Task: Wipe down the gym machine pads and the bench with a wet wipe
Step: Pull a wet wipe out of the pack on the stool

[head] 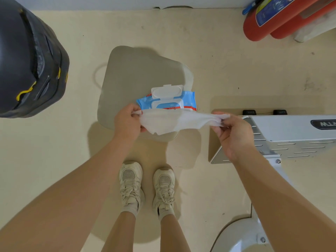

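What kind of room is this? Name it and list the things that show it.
Probably a small gym or workout room. A black punching bag hangs at the left, a white metal machine frame stands at the right, and red fire extinguishers lean by the wall on a bare cream floor.

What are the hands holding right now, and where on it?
One wet wipe, stretched between them: left hand pinches its left end, right hand its bunched right end.

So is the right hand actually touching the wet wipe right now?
Touching. The head view shows the right hand pinching one bunched end of the wet wipe between its fingertips, while the left hand grips the other end.
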Demonstrator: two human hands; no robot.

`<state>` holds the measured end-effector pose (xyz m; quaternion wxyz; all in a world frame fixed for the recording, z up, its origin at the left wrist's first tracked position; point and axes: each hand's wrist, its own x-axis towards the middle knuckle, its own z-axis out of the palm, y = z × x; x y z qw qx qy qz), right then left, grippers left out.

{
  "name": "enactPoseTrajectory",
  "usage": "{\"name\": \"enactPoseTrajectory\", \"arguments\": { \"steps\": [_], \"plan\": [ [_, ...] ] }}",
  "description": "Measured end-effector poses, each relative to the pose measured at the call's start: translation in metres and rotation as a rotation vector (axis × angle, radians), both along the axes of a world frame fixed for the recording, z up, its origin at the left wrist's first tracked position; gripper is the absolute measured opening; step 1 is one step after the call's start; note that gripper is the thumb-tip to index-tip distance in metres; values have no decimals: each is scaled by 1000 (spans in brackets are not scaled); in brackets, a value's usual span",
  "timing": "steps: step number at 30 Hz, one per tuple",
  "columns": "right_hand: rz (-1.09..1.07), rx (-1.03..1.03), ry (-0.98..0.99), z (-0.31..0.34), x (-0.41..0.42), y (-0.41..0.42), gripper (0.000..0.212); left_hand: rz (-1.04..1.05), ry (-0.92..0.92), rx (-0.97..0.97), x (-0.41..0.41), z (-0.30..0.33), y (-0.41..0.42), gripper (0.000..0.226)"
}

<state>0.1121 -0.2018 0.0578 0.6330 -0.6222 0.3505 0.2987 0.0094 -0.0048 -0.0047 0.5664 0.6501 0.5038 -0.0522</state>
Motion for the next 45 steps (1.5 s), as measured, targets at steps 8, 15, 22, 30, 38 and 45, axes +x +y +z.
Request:
{"name": "enactPoseTrajectory", "arguments": {
  "steps": [8,15,22,30,38,45],
  "plan": [
    [963,-696,-199,8,-15,-10,13,42,75,41,8,26,2,21],
    [723,-684,-128,16,-16,-9,18,133,141,92,0,41,5,31],
    [-363,289,100,29,-27,4,26,527,180,-110,-3,42,3,20],
    [-90,192,74,10,-30,-5,17,196,-51,-328,12,50,-11,13],
    [348,-70,-119,-33,-16,20,14,-277,-52,0,29,13,-30,12],
    [888,-464,-407,-78,-17,48,32,-316,-15,410,26,-35,-25,12]
  ]
}}
